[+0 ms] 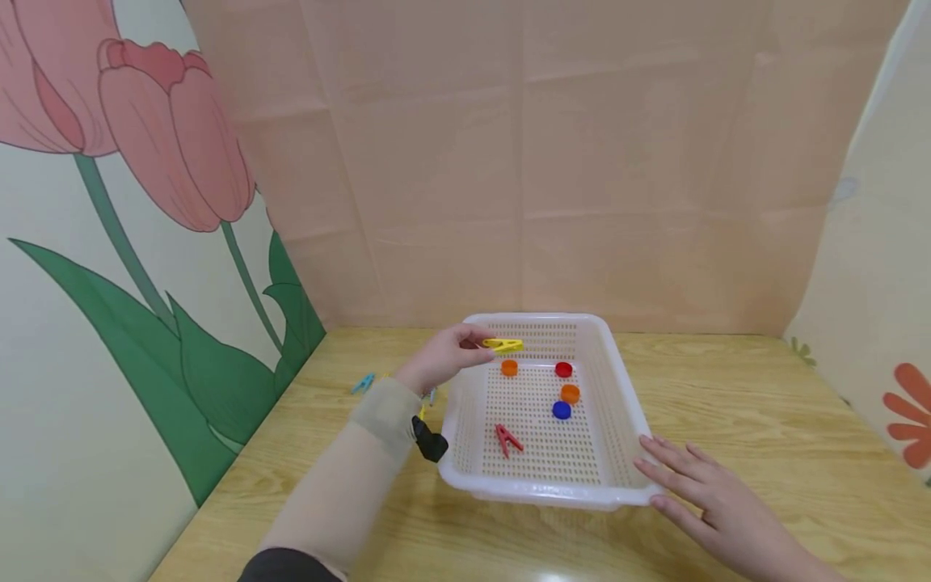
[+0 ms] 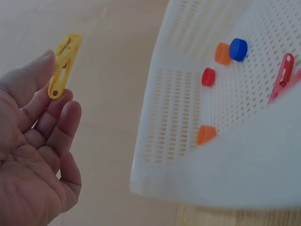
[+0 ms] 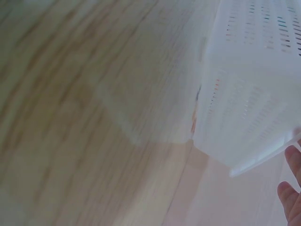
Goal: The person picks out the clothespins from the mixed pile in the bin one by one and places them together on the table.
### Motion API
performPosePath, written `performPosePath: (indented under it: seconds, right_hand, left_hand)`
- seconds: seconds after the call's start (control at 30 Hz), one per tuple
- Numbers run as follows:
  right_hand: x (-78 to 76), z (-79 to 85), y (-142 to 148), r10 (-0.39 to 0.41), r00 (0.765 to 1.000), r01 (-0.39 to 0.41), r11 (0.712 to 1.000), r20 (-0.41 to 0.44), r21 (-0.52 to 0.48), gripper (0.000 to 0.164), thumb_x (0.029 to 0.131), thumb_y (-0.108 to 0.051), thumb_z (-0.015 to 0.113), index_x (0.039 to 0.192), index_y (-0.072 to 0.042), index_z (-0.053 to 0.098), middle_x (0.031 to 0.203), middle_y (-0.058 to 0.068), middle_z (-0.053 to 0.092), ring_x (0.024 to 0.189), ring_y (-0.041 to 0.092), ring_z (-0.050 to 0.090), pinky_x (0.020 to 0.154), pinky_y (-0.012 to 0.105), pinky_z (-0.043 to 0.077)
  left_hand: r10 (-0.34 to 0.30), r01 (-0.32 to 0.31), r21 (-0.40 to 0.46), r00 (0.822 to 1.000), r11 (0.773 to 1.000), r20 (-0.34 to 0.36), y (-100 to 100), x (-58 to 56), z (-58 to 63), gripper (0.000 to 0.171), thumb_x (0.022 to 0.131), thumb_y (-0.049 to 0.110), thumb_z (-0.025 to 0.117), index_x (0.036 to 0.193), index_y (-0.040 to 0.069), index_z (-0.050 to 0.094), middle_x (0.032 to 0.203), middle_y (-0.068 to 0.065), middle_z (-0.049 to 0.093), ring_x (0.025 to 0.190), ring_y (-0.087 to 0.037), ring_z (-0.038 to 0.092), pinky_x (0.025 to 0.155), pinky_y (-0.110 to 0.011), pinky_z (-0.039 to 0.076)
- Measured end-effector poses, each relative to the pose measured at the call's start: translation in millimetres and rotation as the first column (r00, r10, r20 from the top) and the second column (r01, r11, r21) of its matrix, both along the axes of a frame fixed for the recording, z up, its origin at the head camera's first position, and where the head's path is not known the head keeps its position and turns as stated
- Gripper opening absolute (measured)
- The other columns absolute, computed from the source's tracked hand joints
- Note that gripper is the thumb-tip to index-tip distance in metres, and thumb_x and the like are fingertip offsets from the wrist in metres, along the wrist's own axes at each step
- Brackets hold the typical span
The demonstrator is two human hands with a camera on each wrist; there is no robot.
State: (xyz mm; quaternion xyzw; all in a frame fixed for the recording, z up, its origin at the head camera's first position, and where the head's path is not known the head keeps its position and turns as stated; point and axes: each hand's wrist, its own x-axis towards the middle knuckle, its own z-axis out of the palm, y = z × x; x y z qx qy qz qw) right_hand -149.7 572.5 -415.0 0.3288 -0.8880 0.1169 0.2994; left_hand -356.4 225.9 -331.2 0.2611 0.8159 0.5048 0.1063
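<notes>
My left hand [image 1: 445,356] pinches a yellow clothespin [image 2: 64,66] between thumb and fingers, over the far left part of a white plastic basket [image 1: 538,488]. Inside the basket lie a red clothespin [image 1: 507,440], a blue bottle cap [image 1: 562,410], a red cap [image 1: 563,369] and two orange caps, one [image 1: 570,394] beside the blue cap and the other [image 1: 509,368] below the yellow clothespin. My right hand [image 1: 709,505] has its fingers extended, with the fingertips at the basket's near right rim. In the right wrist view only some fingers [image 3: 292,162] show beside the basket.
A blue clothespin [image 1: 363,383] lies on the wooden table [image 1: 735,388] left of the basket. More small pieces are partly hidden behind the left forearm. A tan sheet [image 1: 553,162] hangs at the back, and a tulip-painted wall [image 1: 167,267] borders the left.
</notes>
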Motion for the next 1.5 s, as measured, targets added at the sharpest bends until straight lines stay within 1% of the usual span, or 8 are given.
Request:
performPosePath:
  seconds: [0.23,0.4,0.63,0.9,1.1,1.23,1.33,1.5]
  right_hand:
    - [-4.0,-0.5,2.5,0.004,1.0,-0.004,1.0,-0.001,0.003,0.044,0.093,-0.037,0.062,0.131,-0.014,0.061,0.14,0.008,0.052,0.138,0.003,0.029,0.114,0.022,0.01]
    - [-6.4,-1.0,4.1,0.004,1.0,-0.004,1.0,0.0,0.004,0.045,0.091,-0.035,0.064,0.131,-0.014,0.061,0.14,0.008,0.052,0.139,0.001,0.027,0.114,0.022,0.01]
    - [-9.3,-0.9,6.8,0.002,1.0,-0.002,1.0,0.007,-0.002,0.045,0.09,-0.033,0.067,0.131,-0.015,0.061,0.14,0.008,0.052,0.138,0.002,0.028,0.114,0.021,0.01]
    - [-13.4,0.0,10.5,0.014,1.0,-0.014,1.0,0.014,-0.007,0.045,0.09,-0.033,0.066,0.13,-0.014,0.062,0.141,0.008,0.051,0.138,0.005,0.031,0.114,0.021,0.01]
    - [-16.8,-0.2,13.8,0.02,1.0,-0.019,1.0,0.017,-0.011,0.044,0.091,-0.033,0.065,0.13,-0.013,0.062,0.141,0.008,0.051,0.138,0.005,0.031,0.114,0.021,0.01]
    - [-18.7,-0.7,15.7,0.021,1.0,-0.02,1.0,0.018,-0.012,0.045,0.09,-0.032,0.066,0.13,-0.013,0.061,0.141,0.007,0.051,0.138,0.005,0.031,0.114,0.021,0.01]
    - [-20.2,-1.1,16.9,0.022,1.0,-0.022,1.0,0.019,-0.013,0.045,0.09,-0.031,0.067,0.131,-0.013,0.061,0.142,0.007,0.05,0.138,0.006,0.031,0.114,0.022,0.01]
    - [-22.9,-1.3,19.2,0.025,1.0,-0.025,1.0,0.019,-0.012,0.045,0.091,-0.032,0.066,0.131,-0.013,0.061,0.142,0.007,0.05,0.138,0.007,0.031,0.114,0.022,0.011]
  left_hand:
    - [0.042,-0.042,0.01,0.999,0.999,0.021,-18.2,-2.5,-1.8,0.032,0.088,0.029,0.071,0.117,0.016,0.065,0.105,-0.002,0.064,0.097,-0.02,0.057,0.09,-0.039,0.046]
    - [0.094,-0.095,0.013,0.995,0.995,0.027,-34.1,-3.2,-3.3,0.034,0.089,0.029,0.07,0.119,0.015,0.063,0.107,-0.003,0.063,0.098,-0.02,0.057,0.091,-0.041,0.046]
    - [0.168,-0.169,0.016,0.985,0.985,0.041,-56.7,-4.2,-9.3,0.035,0.089,0.028,0.07,0.12,0.014,0.063,0.109,-0.003,0.063,0.1,-0.021,0.058,0.091,-0.04,0.045]
    - [0.217,-0.22,0.039,0.973,0.975,0.076,-77.4,-2.8,-16.9,0.034,0.091,0.028,0.068,0.122,0.015,0.061,0.111,-0.005,0.062,0.102,-0.023,0.057,0.088,-0.039,0.046]
    - [0.273,-0.276,0.027,0.959,0.961,0.076,-90.7,-3.5,-25.9,0.039,0.091,0.03,0.067,0.126,0.014,0.059,0.114,-0.007,0.058,0.103,-0.027,0.055,0.083,-0.036,0.047]
    - [0.317,-0.319,0.016,0.945,0.948,0.086,-98.8,-3.9,-33.3,0.041,0.091,0.03,0.067,0.128,0.013,0.058,0.115,-0.007,0.058,0.107,-0.028,0.056,0.086,-0.037,0.047]
    - [0.355,-0.357,0.0,0.93,0.934,0.093,-103.8,-3.5,-38.9,0.041,0.091,0.03,0.067,0.127,0.013,0.058,0.116,-0.007,0.058,0.105,-0.026,0.057,0.089,-0.04,0.047]
    - [0.393,-0.396,-0.003,0.911,0.918,0.123,-111.5,-2.5,-50.9,0.042,0.091,0.029,0.067,0.128,0.011,0.058,0.117,-0.008,0.059,0.106,-0.026,0.058,0.095,-0.044,0.045]
